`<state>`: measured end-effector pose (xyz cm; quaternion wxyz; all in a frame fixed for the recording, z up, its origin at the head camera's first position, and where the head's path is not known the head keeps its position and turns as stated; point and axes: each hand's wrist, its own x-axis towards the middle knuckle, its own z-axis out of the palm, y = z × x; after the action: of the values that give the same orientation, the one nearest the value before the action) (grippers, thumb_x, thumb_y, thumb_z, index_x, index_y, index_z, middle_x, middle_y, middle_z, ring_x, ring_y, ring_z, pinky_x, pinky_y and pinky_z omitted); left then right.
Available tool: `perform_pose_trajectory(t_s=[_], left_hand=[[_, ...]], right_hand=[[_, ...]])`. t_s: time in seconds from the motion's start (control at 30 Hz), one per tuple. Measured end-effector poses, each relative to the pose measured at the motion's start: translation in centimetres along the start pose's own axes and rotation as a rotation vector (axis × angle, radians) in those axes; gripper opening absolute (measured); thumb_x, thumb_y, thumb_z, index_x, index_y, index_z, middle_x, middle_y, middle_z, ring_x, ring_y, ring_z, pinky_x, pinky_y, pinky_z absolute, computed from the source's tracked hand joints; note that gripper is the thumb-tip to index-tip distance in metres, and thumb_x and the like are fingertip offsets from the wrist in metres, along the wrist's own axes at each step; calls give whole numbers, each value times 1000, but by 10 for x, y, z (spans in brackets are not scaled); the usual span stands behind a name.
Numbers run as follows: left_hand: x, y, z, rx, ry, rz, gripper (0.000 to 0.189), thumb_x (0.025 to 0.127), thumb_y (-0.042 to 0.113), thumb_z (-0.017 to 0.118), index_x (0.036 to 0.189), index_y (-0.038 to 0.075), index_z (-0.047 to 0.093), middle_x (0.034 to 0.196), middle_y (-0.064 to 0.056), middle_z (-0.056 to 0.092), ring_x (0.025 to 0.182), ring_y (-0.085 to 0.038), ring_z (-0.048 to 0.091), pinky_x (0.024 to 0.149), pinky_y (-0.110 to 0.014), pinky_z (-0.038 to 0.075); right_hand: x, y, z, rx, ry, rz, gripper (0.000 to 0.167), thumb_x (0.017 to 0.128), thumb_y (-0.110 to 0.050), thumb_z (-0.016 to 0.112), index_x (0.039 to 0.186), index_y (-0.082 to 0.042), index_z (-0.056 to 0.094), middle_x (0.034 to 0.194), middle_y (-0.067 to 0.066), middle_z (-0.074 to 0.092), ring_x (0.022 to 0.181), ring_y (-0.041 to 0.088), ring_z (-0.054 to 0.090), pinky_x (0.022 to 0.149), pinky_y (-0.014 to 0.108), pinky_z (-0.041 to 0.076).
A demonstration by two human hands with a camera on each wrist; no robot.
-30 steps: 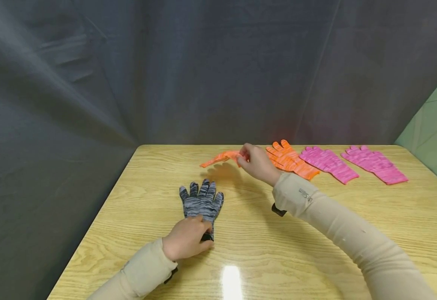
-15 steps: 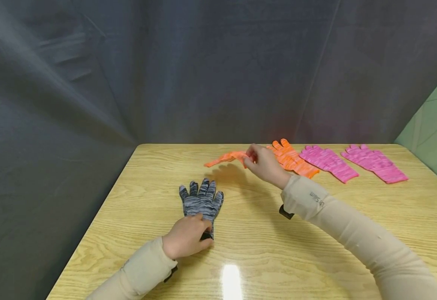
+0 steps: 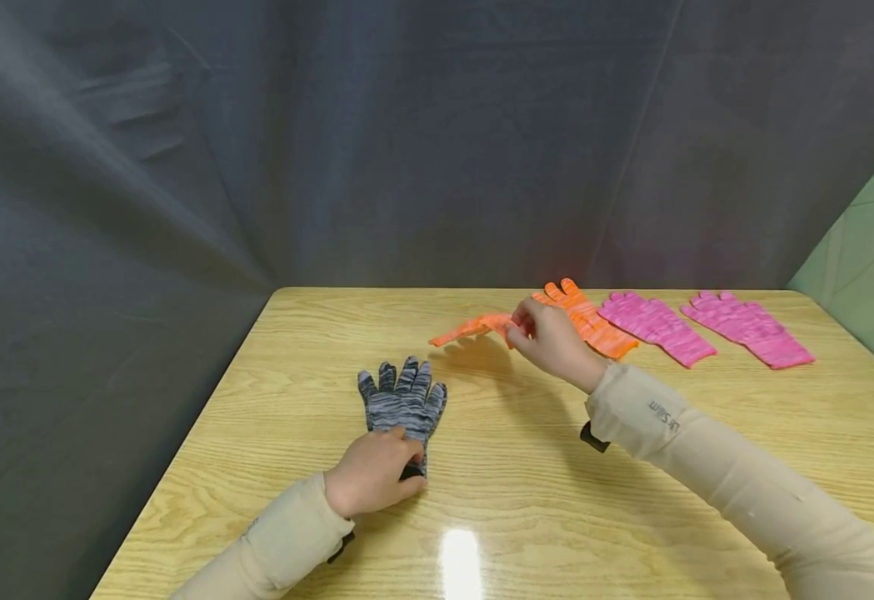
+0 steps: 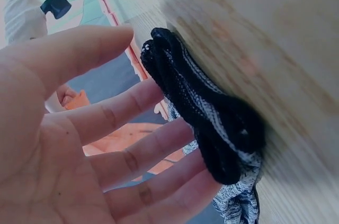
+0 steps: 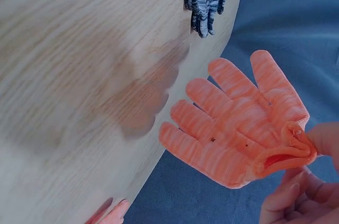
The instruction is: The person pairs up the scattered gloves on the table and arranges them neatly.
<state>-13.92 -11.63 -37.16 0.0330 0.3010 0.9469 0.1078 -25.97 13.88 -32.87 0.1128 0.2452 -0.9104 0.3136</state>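
An orange knit glove [image 3: 477, 327] hangs above the table, its fingers pointing left. My right hand [image 3: 556, 343] pinches it at the cuff between thumb and fingers; the right wrist view shows this glove [image 5: 228, 121] spread, palm and fingers visible. Grey-and-black knit gloves [image 3: 405, 408] lie flat on the table, fingers pointing away. My left hand [image 3: 377, 475] rests at their cuff end. In the left wrist view the fingertips touch the black folded cuffs [image 4: 196, 97], with the thumb apart from them; two layers seem stacked.
Another orange glove [image 3: 603, 335] lies flat just beyond the right hand. Two pink gloves [image 3: 659, 327] lie to its right along the back of the wooden table [image 3: 294, 358]. Dark cloth [image 3: 437, 150] hangs behind the table, and a green panel [image 3: 871, 250] stands at the right.
My right hand has moved to the right and slightly nearer, carrying the orange glove with it and lowering it a little. The left hand has stayed on the grey gloves.
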Motion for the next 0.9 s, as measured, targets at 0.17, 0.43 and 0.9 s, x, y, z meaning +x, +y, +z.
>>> perform_pose_trajectory(t_s=[0.17,0.43,0.9], left_hand=[[0,0,0,12,7,0,21,82,30,70,89,10,66,79,-3,58,59,-9,45,52,-22,34],[0,1,0,22,4,-2,20,82,29,69,89,10,66,79,-3,58,60,-10,46,52,-23,34],[1,1,0,25,0,-4,20,82,30,70,88,11,65,78,-3,57,59,-11,46,52,-23,35]], right_hand=[[-8,2,-4,-21,8,7,10,88,-9,56,83,-1,56,65,6,54,50,9,37,49,23,32],[-19,4,-7,-61,48,8,8,86,-7,57,80,-2,55,62,5,52,50,10,38,49,23,32],[-34,1,-8,-147,24,-2,10,85,-9,59,80,-2,55,58,2,44,49,10,35,48,22,30]])
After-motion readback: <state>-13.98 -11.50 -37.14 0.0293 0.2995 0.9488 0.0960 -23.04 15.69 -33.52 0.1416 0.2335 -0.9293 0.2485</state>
